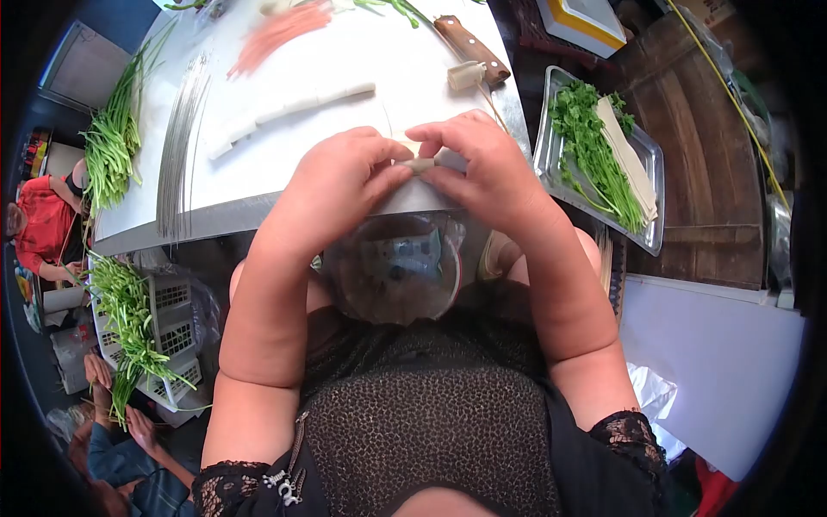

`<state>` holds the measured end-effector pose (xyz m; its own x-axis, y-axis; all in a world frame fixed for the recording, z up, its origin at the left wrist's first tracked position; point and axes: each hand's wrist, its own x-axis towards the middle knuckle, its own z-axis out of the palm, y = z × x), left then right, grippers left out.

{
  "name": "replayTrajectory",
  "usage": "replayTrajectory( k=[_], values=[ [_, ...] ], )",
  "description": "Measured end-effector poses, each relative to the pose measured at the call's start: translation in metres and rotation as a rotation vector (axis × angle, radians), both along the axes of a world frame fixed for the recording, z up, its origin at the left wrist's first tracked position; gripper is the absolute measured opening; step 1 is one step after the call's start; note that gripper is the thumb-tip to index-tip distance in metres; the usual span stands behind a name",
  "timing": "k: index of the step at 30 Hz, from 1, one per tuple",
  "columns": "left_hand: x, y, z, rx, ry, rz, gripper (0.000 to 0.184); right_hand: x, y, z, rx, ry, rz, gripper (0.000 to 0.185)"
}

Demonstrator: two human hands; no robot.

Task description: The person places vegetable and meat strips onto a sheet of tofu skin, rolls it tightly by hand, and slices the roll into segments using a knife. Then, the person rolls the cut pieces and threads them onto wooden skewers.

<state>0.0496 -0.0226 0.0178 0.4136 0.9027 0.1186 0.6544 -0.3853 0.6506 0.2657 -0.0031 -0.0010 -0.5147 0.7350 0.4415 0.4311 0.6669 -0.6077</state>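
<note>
Over the near edge of the white table point(258, 185), my left hand point(345, 177) and my right hand point(478, 168) meet. Thumbs and fingers of both pinch a small pale roll point(419, 165), which looks like rolled tofu sheet; fingertips partly cover it. Beyond my left hand lies a line of similar pale rolls point(297, 115), set end to end. Past my right hand are a folded pale piece point(466, 75) and a knife with a wooden handle point(472, 49). Thin metal skewers point(183, 146) lie to the left, and pink strips point(280, 36) at the back.
A metal tray point(544, 129) at right holds cilantro point(590, 129) and pale sheets point(629, 159). Green stalks point(112, 155) lie at the table's left; more point(129, 319) top a white crate point(177, 332). A transparent round container point(392, 276) is below my hands. Two other people are at left.
</note>
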Motion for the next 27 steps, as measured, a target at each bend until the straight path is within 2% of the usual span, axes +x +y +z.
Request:
replayTrajectory(
  k=[4, 6, 13, 15, 19, 21, 22, 25, 27],
  values=[
    [0.002, 0.003, -0.002, 0.025, -0.033, 0.005, 0.019, 0.000, -0.002, 0.003, -0.135, 0.010, -0.049, 0.026],
    [0.005, 0.005, 0.003, -0.094, -0.023, 0.063, 0.017, 0.001, 0.003, -0.003, 0.011, -0.001, -0.029, 0.017],
    [0.007, 0.007, 0.001, -0.191, -0.180, 0.177, 0.016, -0.004, 0.007, -0.006, 0.022, -0.033, -0.063, 0.012],
    [0.005, 0.005, -0.003, 0.122, -0.014, 0.064, 0.018, -0.005, 0.006, -0.003, 0.030, -0.079, -0.062, 0.013],
    [0.007, 0.001, -0.003, 0.100, 0.053, 0.073, 0.020, -0.003, 0.008, -0.005, 0.083, -0.137, -0.080, 0.016],
    [0.008, 0.001, -0.006, 0.151, 0.025, 0.059, 0.017, -0.002, 0.011, -0.005, 0.243, -0.064, -0.084, 0.025],
    [0.007, 0.002, -0.007, 0.148, 0.023, 0.062, 0.017, -0.002, 0.014, -0.005, 0.241, -0.066, -0.081, 0.025],
    [0.007, 0.007, -0.008, 0.159, 0.043, 0.032, 0.016, -0.005, 0.019, -0.002, 0.204, -0.016, 0.038, 0.031],
    [0.007, 0.008, -0.007, 0.146, 0.030, 0.016, 0.014, -0.007, 0.019, 0.002, -0.094, -0.033, -0.004, 0.030]
  ],
)
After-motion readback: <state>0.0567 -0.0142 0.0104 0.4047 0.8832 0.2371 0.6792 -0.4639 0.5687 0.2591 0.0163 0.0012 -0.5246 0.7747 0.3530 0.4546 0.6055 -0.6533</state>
